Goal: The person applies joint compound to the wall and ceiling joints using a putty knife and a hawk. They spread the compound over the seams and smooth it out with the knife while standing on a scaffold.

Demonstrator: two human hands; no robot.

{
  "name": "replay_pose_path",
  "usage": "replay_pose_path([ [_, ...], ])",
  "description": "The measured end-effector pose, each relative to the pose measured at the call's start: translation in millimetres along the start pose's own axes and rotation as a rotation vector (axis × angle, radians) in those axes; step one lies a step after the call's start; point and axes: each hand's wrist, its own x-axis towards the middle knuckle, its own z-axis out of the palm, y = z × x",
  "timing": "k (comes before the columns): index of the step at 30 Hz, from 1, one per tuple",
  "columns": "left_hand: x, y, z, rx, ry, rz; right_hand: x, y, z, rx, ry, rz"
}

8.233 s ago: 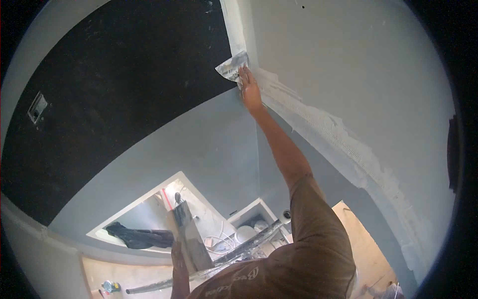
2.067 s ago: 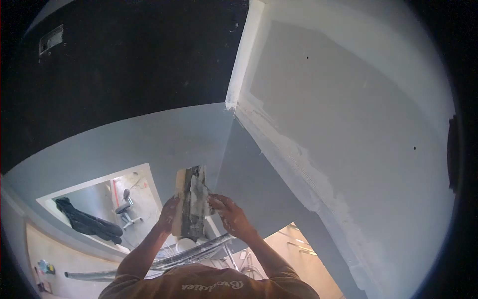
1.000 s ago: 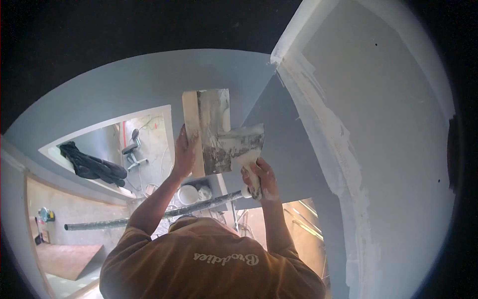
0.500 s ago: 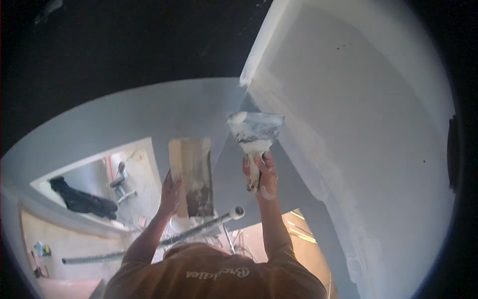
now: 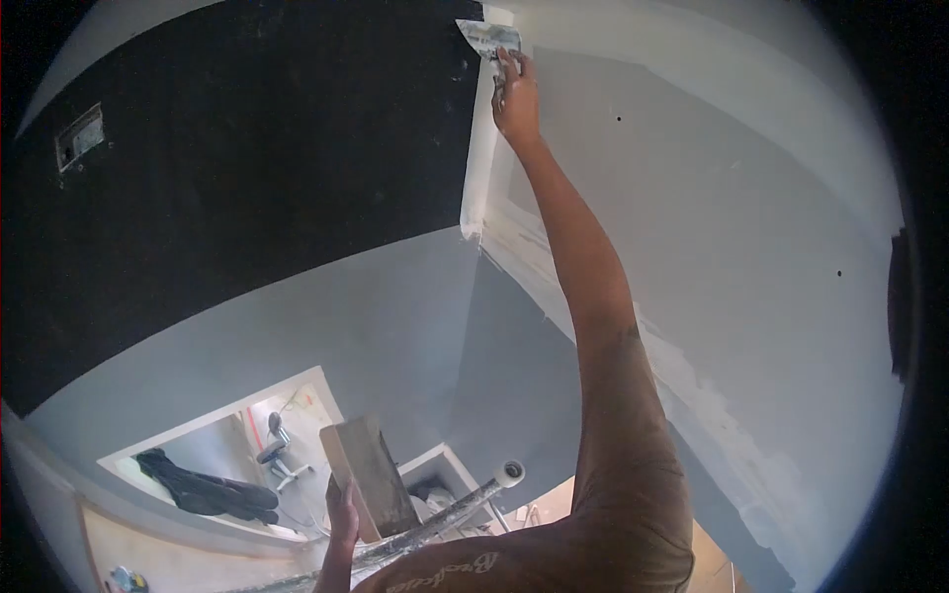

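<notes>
Head view, fisheye, rim darkened. The right arm is stretched at full length toward the top of the frame. The right hand is closed around the handle of a knife. The knife's blade is smeared white and grey and is laid against the far end of a white strip of compound. This strip runs along the corner where a dark surface meets a grey wall.

Half a second ago the knife was held up close to the chest, just beside the board. It is now well apart from the board, at the corner. The board itself has been dropped lower in the frame.

The left hand is seen at the bottom edge, wrapped around the lower end of the board. The board is tilted and rests near a spattered pole. How tightly the left fingers are closed cannot be told.

From this change, loading of the blade is judged to be over, and the work is judged to have passed to the strip's far end. Rougher compound is seen further down the wall's seam.
</notes>
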Motion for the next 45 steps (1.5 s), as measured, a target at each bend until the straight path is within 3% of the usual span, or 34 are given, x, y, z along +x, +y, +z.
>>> replay_pose_path([
  [5,-17,-8,-10,-0.242,0.142,-0.124,21,22,25,-0.03,0.043,-0.022],
  [15,-26,-36,-25,-0.251,0.197,-0.185,27,24,39,-0.106,0.011,-0.027],
  [20,-19,-83,-40,-0.151,0.155,-0.123,-17,28,52,-0.094,0.027,0.017],
  [24,-29,-49,-29,-0.142,0.11,-0.113,-64,15,42,-0.036,-0.043,0.071],
  [27,-30,-50,-29,-0.181,0.169,-0.248,-104,6,38,-0.017,-0.044,0.075],
  [30,-29,-61,-34,-0.027,0.134,-0.218,-138,-8,31,0.001,-0.054,0.102],
  [32,-33,-36,-25,-0.146,0.11,-0.189,-163,-14,32,-0.004,-0.086,0.153],
  [36,-36,-12,-22,-0.106,0.114,-0.227,-209,-23,37,0.04,-0.135,0.231],
  [45,-35,-25,-38,-0.144,0.174,-0.157,-262,-44,27,0.116,-0.222,0.37],
])
